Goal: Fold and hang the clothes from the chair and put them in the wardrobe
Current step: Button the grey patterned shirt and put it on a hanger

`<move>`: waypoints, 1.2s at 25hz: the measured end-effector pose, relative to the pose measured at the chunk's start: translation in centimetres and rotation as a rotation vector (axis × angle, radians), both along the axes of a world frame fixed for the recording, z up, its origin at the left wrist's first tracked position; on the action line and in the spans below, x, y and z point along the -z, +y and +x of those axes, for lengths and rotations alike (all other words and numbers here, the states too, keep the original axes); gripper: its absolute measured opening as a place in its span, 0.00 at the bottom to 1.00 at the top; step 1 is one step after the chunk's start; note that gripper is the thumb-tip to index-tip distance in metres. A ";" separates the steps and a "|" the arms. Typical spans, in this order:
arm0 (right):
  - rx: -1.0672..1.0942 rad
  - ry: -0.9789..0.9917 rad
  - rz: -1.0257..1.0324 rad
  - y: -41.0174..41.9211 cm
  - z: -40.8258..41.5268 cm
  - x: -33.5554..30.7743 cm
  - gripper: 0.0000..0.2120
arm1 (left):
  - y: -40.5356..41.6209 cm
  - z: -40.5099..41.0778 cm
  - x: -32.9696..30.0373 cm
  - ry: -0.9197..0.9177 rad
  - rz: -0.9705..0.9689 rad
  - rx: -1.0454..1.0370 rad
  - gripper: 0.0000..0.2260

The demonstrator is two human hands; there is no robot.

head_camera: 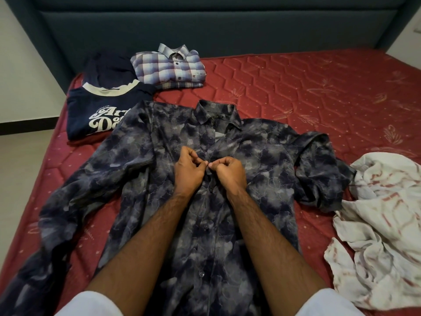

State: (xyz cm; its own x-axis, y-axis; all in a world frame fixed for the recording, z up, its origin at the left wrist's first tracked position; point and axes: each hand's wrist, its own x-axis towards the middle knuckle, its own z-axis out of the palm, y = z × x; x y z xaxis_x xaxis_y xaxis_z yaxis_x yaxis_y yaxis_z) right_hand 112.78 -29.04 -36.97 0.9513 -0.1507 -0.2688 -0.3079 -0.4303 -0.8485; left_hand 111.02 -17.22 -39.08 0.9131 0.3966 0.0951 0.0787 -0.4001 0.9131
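A dark blue-grey patterned shirt [262, 156] lies spread front-up on the red mattress [307, 87], collar away from me, both sleeves out to the sides. My left hand [189, 168] and my right hand [229, 171] meet at the shirt's button placket at chest height. The fingers of both hands are curled and pinch the placket edges at a button. Several lower buttons show along the placket between my forearms.
A folded navy T-shirt [91, 110] with white lettering lies at the back left, a dark garment [107, 67] behind it. A folded plaid shirt [168, 67] sits near the dark headboard [205, 23]. A crumpled white and red cloth [382, 224] lies at the right.
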 end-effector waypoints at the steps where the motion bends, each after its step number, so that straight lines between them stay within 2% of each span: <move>1: -0.050 0.010 -0.032 -0.1 0.2 -0.2 0.06 | 0.1 0.1 -0.1 0.018 0.045 0.023 0.13; 3: -0.117 -0.027 -0.111 -0.5 1.0 -1.0 0.15 | 0.3 0.4 -0.5 0.058 0.113 0.081 0.11; 4: -0.121 -0.104 -0.165 -0.7 1.7 -1.7 0.18 | 0.5 0.6 -0.7 0.084 0.128 0.113 0.12; 7: -0.162 -0.474 -0.312 -0.9 3.8 -4.0 0.11 | 1.3 1.7 -1.5 0.158 0.213 0.233 0.12; 8: -0.224 -0.513 -0.381 -0.7 4.5 -4.4 0.09 | 1.6 2.3 -1.7 0.141 0.289 0.263 0.10; 9: -0.280 -0.482 -0.488 -0.5 5.2 -4.5 0.11 | 1.8 2.9 -2.0 0.081 0.367 0.274 0.09; 11: -0.304 -0.285 -0.703 -0.4 6.3 -3.8 0.24 | 2.1 4.6 -2.4 -0.055 0.445 0.244 0.14; 12: -0.289 -0.206 -0.756 -0.5 6.6 -3.4 0.30 | 2.2 5.5 -2.5 -0.061 0.411 0.237 0.16; 14: -0.267 -0.170 -0.819 -0.4 7.0 -3.0 0.35 | 2.2 7.4 -2.5 0.026 0.352 0.270 0.15; 16: -0.277 -0.187 -0.905 0.2 7.5 -2.8 0.34 | 1.8 9.0 -1.9 0.100 0.354 0.281 0.12; 19: -0.281 -0.180 -0.938 1.0 7.8 -3.1 0.27 | 1.1 10.2 -1.7 0.135 0.310 0.239 0.07; 21: -0.252 -0.266 -0.883 0.5 7.5 -2.9 0.26 | 1.2 10.7 -1.7 0.191 0.229 0.181 0.04; 22: -0.251 -0.370 -0.841 0.0 7.2 -2.7 0.24 | 1.4 10.9 -1.6 0.211 0.178 0.152 0.03; 24: -0.313 -0.563 -0.732 -0.9 6.6 -2.0 0.17 | 1.5 10.9 -1.3 0.225 0.074 0.119 0.02; 25: -0.292 -0.597 -0.603 -1.5 6.4 -1.6 0.12 | 1.5 10.8 -1.3 0.225 0.013 0.104 0.03; 28: 0.113 -0.381 0.138 -1.8 6.7 -1.4 0.06 | 1.9 10.8 -1.1 0.201 -0.250 0.056 0.04; 29: 0.227 -0.291 0.304 -1.8 6.9 -1.7 0.06 | 2.0 10.7 -1.2 0.192 -0.314 0.049 0.03; 30: 0.265 -0.230 0.344 -1.8 7.2 -2.1 0.11 | 2.0 10.6 -1.2 0.184 -0.350 0.049 0.02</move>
State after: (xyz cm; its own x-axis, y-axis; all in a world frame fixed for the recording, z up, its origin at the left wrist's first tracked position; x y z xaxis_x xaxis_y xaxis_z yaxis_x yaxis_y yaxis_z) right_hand 119.93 -30.79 -34.85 0.9327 -0.3353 -0.1328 -0.1567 -0.0450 -0.9866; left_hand 121.62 -15.25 -37.85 0.9210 0.3313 -0.2050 0.2421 -0.0746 0.9674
